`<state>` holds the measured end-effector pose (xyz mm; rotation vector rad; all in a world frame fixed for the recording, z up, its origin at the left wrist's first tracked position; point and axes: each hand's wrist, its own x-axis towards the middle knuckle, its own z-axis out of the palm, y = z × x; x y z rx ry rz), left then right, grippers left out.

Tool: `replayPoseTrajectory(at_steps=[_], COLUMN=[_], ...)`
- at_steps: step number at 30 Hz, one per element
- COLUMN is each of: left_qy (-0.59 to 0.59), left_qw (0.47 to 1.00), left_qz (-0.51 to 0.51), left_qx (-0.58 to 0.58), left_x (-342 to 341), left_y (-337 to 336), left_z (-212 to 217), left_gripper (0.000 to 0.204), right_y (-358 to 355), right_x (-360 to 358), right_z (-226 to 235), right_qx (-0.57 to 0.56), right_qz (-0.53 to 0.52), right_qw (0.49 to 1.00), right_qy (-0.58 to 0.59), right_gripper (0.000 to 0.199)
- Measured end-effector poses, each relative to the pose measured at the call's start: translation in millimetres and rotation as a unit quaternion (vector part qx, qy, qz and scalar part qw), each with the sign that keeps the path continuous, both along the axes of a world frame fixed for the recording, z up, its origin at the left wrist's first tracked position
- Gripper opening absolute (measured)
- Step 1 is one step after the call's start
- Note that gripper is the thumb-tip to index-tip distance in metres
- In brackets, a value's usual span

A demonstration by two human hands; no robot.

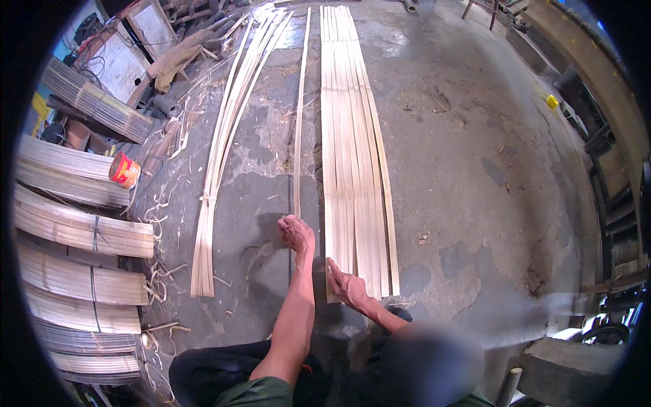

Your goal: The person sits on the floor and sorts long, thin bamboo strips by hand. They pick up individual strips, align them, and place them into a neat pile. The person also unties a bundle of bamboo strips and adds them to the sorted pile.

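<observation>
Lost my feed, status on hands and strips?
Left hand on single bamboo strip. Right hand flat on laid strip row. Tied bundle lies left.

Daylight is even and fairly bright, glaring palely at the frame's top centre; fisheye bending and black vignette ring the edges.

Bare concrete floor lies open rightward — tied strip bundles and a red can crowd the left.

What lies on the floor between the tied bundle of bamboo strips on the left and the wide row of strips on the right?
In the head view, one single bamboo strip lies on the concrete floor between the tied bundle and the wide row; the left hand rests at its near end.
</observation>
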<state>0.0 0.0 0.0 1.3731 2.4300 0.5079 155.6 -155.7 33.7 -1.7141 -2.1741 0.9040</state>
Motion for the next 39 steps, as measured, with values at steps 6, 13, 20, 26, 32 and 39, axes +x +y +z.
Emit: replayPoseTrajectory(at_steps=[6,13,20,26,32,39], left_qy=[-0.116,-0.092,-0.101,-0.096,-0.06,-0.016], left_qw=[0.964,0.978,0.979,0.977,0.982,0.987], left_qz=[-0.004,-0.04,-0.091,-0.114,-0.136,-0.148], left_qx=[0.24,0.181,0.154,0.151,0.114,0.058], left_x=[27,37,40,48,48,41], left_y=[-2,14,3,13,26,24], left_z=[46,37,13,22,25,29], left_gripper=[0.042,0.043,0.046,0.042,0.042,0.046], right_y=[-9,-11,-11,-10,-10,-10], right_x=[-3,-3,0,4,4,3], right_z=[-17,-10,-4,-11,-11,-4], right_qx=[0.049,0.05,0.029,0.055,0.072,0.044], right_qz=[-0.01,-0.001,-0.011,-0.016,-0.023,-0.018], right_qw=[0.999,0.998,0.999,0.996,0.992,0.996], right_qy=[0.016,0.043,0.029,0.075,0.098,0.072], right_gripper=[0.063,0.067,0.065,0.063,0.063,0.064])
